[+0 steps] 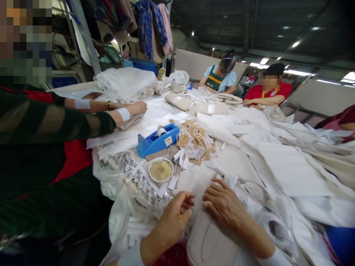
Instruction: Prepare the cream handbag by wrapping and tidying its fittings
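A beige fabric bag [205,240] lies at the front edge of the table, with thin white sheet material [195,179] just beyond it. My right hand [223,203] rests over the bag's upper part, fingers bent and somewhat apart, with nothing visible in them. To its left, my left hand [179,210] is held beside the bag with its fingers curled toward the thumb; whether something small is between them is hidden. A round tub of yellowish paste [161,170] stands beyond my left hand. Brown and white tags with strings [195,142] are heaped behind it.
A blue tape dispenser [158,140] stands behind the tub. At the left, a person's arms [122,111] reach over the table. Two people sit at the far side. Folded beige bags [180,101], clear plastic [126,83] and white sheets [291,168] cover much of the table [229,160].
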A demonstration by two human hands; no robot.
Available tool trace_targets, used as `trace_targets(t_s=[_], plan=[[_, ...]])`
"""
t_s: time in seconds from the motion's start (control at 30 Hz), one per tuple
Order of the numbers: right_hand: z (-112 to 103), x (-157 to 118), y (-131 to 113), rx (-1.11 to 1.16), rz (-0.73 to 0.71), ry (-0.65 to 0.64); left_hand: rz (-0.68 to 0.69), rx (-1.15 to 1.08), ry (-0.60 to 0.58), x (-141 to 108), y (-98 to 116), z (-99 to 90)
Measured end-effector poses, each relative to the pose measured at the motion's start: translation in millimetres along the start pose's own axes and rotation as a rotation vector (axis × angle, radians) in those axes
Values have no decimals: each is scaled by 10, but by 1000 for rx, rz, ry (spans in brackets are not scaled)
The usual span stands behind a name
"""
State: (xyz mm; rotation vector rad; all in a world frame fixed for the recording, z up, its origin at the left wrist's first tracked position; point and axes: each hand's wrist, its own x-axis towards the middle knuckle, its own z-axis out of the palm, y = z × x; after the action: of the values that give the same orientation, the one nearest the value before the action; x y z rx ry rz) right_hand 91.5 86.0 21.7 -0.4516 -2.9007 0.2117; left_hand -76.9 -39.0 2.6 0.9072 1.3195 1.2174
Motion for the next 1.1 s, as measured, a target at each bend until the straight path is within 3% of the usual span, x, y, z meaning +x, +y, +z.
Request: trace_targets(t_s=[0.17, 0.37, 0.53, 0.77, 0.97, 1.1], plan=[[-34, 4, -17, 16, 9, -4, -102, -215, -103, -139, -223, 63], [-23, -7, 15, 31, 11, 14, -175, -343, -28, -157, -287, 257], [-10, -2, 26, 23, 1, 29, -136, -217, 29, -165, -298, 343], [-18, 4, 22, 53, -13, 68, -106, -49, -67, -97, -203, 275], [-38, -12, 44, 105, -12, 64, -173, 78, -248, 81, -198, 236], [-56, 8, 11, 102, 16, 61, -135, 238, -274, 192, -154, 253]])
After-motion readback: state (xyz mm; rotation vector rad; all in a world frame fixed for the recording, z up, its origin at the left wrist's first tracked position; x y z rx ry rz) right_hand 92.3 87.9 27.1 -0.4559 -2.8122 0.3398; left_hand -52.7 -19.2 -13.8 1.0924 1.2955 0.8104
